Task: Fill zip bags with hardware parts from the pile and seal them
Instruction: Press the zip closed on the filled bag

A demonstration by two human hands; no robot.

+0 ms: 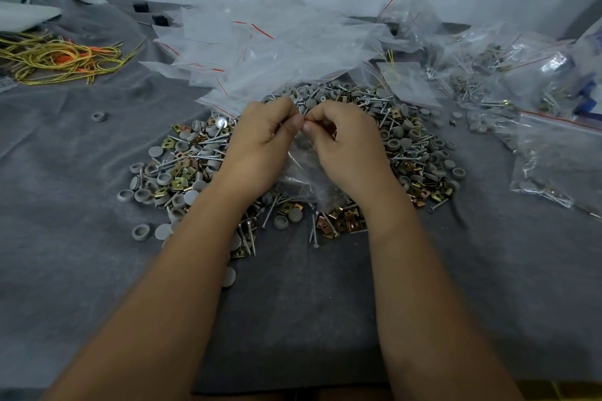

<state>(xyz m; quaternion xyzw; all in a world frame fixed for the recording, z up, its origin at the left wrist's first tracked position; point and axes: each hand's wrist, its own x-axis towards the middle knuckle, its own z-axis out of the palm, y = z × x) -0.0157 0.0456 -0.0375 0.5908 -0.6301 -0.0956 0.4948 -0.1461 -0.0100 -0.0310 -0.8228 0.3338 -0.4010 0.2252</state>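
A pile of hardware parts (182,169) lies on the grey cloth: grey round caps, silver screws and brass square clips. Over its middle, my left hand (264,146) and my right hand (345,146) meet, both pinching the top edge of a small clear zip bag (303,172). The bag hangs down between my palms onto the pile. Its contents are hard to make out through the plastic. My fingertips touch at the bag's mouth.
A heap of empty clear zip bags (260,52) with red seal lines lies behind the pile. Filled bags (550,153) are stacked at the right. Yellow and orange cords (62,58) lie at the far left. Loose caps (98,116) are scattered on the grey cloth (81,238).
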